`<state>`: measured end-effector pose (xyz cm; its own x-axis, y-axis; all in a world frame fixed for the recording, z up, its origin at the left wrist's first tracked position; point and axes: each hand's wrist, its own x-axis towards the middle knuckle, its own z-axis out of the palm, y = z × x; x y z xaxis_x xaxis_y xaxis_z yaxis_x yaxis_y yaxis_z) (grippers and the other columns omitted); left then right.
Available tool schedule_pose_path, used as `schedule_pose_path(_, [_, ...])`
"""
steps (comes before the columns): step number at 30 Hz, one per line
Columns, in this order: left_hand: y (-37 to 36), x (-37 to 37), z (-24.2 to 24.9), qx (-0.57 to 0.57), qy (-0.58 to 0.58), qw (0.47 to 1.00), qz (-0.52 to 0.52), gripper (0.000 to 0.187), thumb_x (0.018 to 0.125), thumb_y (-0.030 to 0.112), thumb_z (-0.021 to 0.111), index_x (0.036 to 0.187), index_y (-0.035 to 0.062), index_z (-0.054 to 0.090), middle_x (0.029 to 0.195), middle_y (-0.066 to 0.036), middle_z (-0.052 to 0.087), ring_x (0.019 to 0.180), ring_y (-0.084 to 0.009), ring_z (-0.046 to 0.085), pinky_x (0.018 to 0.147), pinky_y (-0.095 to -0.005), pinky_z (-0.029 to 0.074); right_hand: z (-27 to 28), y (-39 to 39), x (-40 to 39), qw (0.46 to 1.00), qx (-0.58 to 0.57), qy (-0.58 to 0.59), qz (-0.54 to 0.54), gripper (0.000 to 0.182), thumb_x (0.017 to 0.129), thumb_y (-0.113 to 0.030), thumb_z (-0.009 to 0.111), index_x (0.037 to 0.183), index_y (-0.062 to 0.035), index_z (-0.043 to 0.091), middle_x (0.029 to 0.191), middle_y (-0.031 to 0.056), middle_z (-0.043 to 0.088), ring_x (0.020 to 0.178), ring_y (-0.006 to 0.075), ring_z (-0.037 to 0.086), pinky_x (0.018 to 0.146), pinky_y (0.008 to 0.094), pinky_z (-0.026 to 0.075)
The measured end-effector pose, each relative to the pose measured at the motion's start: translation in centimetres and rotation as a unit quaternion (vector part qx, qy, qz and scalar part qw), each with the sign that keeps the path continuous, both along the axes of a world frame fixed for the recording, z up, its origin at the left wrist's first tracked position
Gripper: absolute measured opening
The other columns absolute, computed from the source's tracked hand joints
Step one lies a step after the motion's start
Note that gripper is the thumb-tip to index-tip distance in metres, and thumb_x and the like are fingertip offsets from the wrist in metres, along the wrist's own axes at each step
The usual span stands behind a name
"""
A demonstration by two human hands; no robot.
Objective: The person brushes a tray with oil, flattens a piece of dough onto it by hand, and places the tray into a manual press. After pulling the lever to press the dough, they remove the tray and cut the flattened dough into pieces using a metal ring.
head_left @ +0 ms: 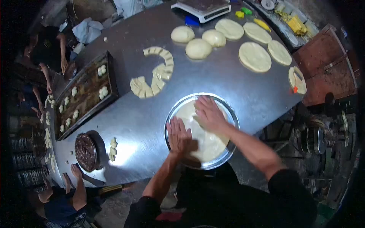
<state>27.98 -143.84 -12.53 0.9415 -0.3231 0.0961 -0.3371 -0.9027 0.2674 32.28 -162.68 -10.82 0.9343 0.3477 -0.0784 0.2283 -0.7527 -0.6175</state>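
Observation:
A round metal pan (218, 163) stands at the front edge of the steel table, with a flat sheet of pale dough (209, 150) spread inside it. My left hand (178, 135) lies on the left part of the dough, fingers stretched out. Higher up and to the right, my right hand (210, 115) rests flat on the same dough, its fingers extended toward the far rim. Both palms face down and neither hand grips anything. Part of the dough is hidden under my hands.
Beyond the pan lie cut dough strips (167, 60), dough balls (198, 49) and flattened dough rounds (254, 57). A scale (207, 8) stands at the far edge. At left are a baking tray (84, 89), a dark-filled round pan (86, 152) and co-workers' hands (76, 172).

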Motion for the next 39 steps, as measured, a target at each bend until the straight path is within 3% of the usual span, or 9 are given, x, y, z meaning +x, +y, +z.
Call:
schedule_pose_path(3, [-0.1, 2.2, 0.0, -0.010, -0.062, 0.982, -0.178, 0.060, 0.090, 0.025, 0.053, 0.136, -0.0086, 0.036, 0.142, -0.028, 0.035, 0.135, -0.0387, 0.032, 0.111, -0.0512, 0.024, -2.5, 0.0, -3.9, 0.983, -0.161, -0.088, -0.018, 0.070, 0.094, -0.045, 0.045, 0.143, 0.0030, 0.028, 0.153, 0.0198, 0.020, 0.143, 0.0328, 0.014, 0.116, 0.0498, 0.008])
schedule_pose_path(11, [0.4, 2.0, -1.7, 0.045, 0.044, 0.998, -0.005, 0.057, 0.091, 0.029, 0.049, 0.134, -0.0076, 0.039, 0.142, -0.028, 0.036, 0.133, -0.0413, 0.034, 0.112, -0.0499, 0.021, -2.1, 1.7, -2.8, 0.991, -0.086, -0.049, -0.091, 0.066, 0.095, -0.042, 0.043, 0.141, 0.0047, 0.032, 0.152, 0.0215, 0.021, 0.143, 0.0338, 0.014, 0.116, 0.0492, 0.007])
schedule_pose_path(13, [0.4, 3.4, -2.6, -0.021, -0.069, 0.980, -0.185, 0.062, 0.090, 0.033, 0.050, 0.136, -0.0075, 0.038, 0.144, -0.023, 0.037, 0.135, -0.0368, 0.033, 0.111, -0.0507, 0.023, -3.0, 0.8, -4.8, 0.983, -0.151, -0.093, -0.050, 0.071, 0.094, -0.044, 0.044, 0.143, 0.0040, 0.026, 0.152, 0.0209, 0.022, 0.143, 0.0341, 0.015, 0.116, 0.0496, 0.008])
schedule_pose_path(19, [0.9, -0.8, -0.7, 0.025, 0.044, 0.998, -0.027, 0.064, 0.092, 0.033, 0.049, 0.140, -0.0061, 0.032, 0.147, -0.024, 0.031, 0.138, -0.0379, 0.027, 0.112, -0.0509, 0.022, -1.1, -2.1, -1.4, 0.997, -0.015, 0.022, 0.071, 0.067, 0.094, -0.044, 0.044, 0.142, 0.0011, 0.032, 0.151, 0.0202, 0.024, 0.143, 0.0335, 0.015, 0.115, 0.0498, 0.008])
schedule_pose_path(21, [0.0, 1.9, -1.1, 0.112, 0.104, 0.988, -0.036, 0.062, 0.091, 0.032, 0.050, 0.136, -0.0092, 0.037, 0.145, -0.026, 0.034, 0.136, -0.0370, 0.031, 0.112, -0.0497, 0.022, -1.1, -1.2, -3.4, 0.995, -0.082, -0.002, -0.059, 0.068, 0.094, -0.043, 0.044, 0.141, 0.0035, 0.031, 0.151, 0.0217, 0.023, 0.143, 0.0339, 0.015, 0.115, 0.0507, 0.008])
schedule_pose_path(23, [-0.8, 3.7, -1.9, 0.015, -0.063, 0.970, -0.235, 0.063, 0.090, 0.033, 0.051, 0.136, -0.0074, 0.038, 0.145, -0.025, 0.034, 0.136, -0.0347, 0.031, 0.113, -0.0474, 0.022, -2.1, -1.0, -4.6, 0.980, -0.180, -0.078, -0.019, 0.073, 0.093, -0.046, 0.046, 0.143, 0.0042, 0.028, 0.152, 0.0220, 0.020, 0.143, 0.0353, 0.012, 0.115, 0.0513, 0.007])
schedule_pose_path(32, [1.0, -2.3, -1.0, 0.041, 0.047, 0.996, 0.059, 0.064, 0.090, 0.031, 0.051, 0.139, -0.0070, 0.033, 0.146, -0.025, 0.032, 0.138, -0.0353, 0.028, 0.112, -0.0488, 0.022, 0.3, 0.1, -1.8, 0.998, -0.035, 0.058, 0.007, 0.064, 0.096, -0.040, 0.041, 0.142, 0.0020, 0.030, 0.151, 0.0231, 0.023, 0.143, 0.0345, 0.011, 0.116, 0.0497, 0.008])
schedule_pose_path(36, [0.6, 1.4, -0.5, 0.078, -0.082, 0.977, -0.179, 0.064, 0.089, 0.029, 0.052, 0.137, -0.0100, 0.034, 0.144, -0.027, 0.034, 0.136, -0.0384, 0.030, 0.111, -0.0517, 0.023, -2.9, 2.4, -5.5, 0.983, -0.156, -0.056, -0.082, 0.074, 0.095, -0.049, 0.038, 0.144, 0.0051, 0.023, 0.153, 0.0231, 0.015, 0.144, 0.0341, 0.009, 0.116, 0.0502, 0.005])
schedule_pose_path(39, [1.3, 0.8, -1.7, -0.019, -0.049, 0.995, -0.086, 0.062, 0.089, 0.028, 0.052, 0.136, -0.0097, 0.037, 0.142, -0.028, 0.036, 0.135, -0.0385, 0.033, 0.110, -0.0525, 0.025, -2.5, 1.1, -2.9, 0.984, -0.170, -0.040, 0.029, 0.072, 0.096, -0.048, 0.038, 0.145, 0.0027, 0.023, 0.154, 0.0214, 0.013, 0.144, 0.0323, 0.007, 0.116, 0.0490, 0.006])
